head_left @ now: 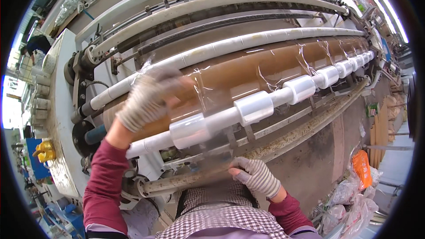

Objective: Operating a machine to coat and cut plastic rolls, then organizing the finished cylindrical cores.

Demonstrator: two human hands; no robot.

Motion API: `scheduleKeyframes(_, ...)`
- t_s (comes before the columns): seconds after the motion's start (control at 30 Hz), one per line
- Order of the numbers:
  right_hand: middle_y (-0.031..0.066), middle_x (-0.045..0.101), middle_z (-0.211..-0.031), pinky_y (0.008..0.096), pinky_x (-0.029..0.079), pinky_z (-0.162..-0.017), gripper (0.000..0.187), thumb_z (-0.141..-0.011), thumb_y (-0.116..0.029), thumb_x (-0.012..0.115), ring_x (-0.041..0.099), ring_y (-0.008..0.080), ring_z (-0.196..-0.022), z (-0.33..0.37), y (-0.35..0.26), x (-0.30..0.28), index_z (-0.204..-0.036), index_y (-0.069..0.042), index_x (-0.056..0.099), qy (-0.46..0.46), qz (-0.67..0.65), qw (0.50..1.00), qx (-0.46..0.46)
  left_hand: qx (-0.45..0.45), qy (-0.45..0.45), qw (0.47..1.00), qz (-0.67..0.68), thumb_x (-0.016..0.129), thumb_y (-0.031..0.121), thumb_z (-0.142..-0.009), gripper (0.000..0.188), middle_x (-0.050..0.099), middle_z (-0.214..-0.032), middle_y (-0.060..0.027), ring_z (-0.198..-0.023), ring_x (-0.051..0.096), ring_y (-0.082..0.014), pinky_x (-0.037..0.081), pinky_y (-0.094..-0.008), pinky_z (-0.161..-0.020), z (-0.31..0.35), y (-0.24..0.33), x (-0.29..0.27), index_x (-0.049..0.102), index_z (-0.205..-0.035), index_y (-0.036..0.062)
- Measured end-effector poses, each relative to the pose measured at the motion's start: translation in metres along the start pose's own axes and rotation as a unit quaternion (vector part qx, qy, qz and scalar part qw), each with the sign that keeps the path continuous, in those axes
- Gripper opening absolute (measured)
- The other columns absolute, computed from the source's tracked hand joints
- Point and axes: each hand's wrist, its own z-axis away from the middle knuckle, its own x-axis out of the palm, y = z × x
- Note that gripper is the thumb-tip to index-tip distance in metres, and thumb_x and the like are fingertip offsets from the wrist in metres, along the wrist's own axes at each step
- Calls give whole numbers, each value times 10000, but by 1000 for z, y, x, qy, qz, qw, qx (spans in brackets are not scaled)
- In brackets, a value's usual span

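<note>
Left hand [148, 97] gloved, arm stretched up, palm flat and open on clear film [208, 90] over brown roller [248, 73]. Right hand [254, 175] low by rail [274, 144], fingers curled, pinching film edge.

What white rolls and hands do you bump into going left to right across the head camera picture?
Left hand in a striped glove → first white film roll → second white film roll → right hand, lower down → third white film roll → fourth white film roll → orange bag on the floor.
</note>
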Motion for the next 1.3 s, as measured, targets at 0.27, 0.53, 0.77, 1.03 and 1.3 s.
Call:
scheduleKeyframes(0.27, 95, 615, -926, 370, 479, -782, 162, -880, -225, 559, 607, 258, -847, -91, -90, -38, -928, -75, 595, 57, 290, 853, -430, -452, 328, 738, 379, 656, 91, -877, 49, 617, -744, 11, -611, 541, -80, 453, -216, -558, -24, -77, 9, 660, -922, 71)
scheduleKeyframes(0.53, 123, 593, -1235, 439, 393, -1004, 404, -964, -331, 453, 552, 314, -1157, -270, -114, -24, -1273, -83, 527, 55, 537, 776, -327, -160, 81, 976, -122, 558, 11, -843, 378, 642, -1024, -127, -909, 645, -288, 509, -371, -835, 44, -7, 4, 563, -1212, 91)
scheduleKeyframes(0.77, 193, 617, -1195, 459, 436, -951, 531, -942, -461, 407, 587, 359, -1110, -324, -170, -1, -1099, -22, 663, -83, 433, 879, -181, -526, -173, 825, -115, 351, 446, -964, 516, 658, -994, -224, -991, 605, -383, 446, -434, -894, 63, -131, -22, 663, -1025, 40)
scheduleKeyframes(1.03, 114, 626, -1117, 269, 562, -768, 170, -961, -110, 511, 648, 219, -947, -222, -148, -162, -1093, -74, 612, 190, 156, 798, -550, -123, 12, 992, -40, 646, 57, -713, 455, 590, -1184, -119, -1102, 559, -296, 443, -395, -965, -69, 8, 20, 611, -1162, 120)
scheduleKeyframes(1.3, 101, 639, -723, 289, 478, -628, 152, -883, -119, 596, 599, 177, -651, -119, -65, -227, -828, 6, 662, 80, 117, 939, -314, -217, 99, 956, 170, 705, 99, -772, 118, 634, -799, -17, -746, 595, -210, 494, -297, -715, -158, 3, 134, 635, -865, 122)
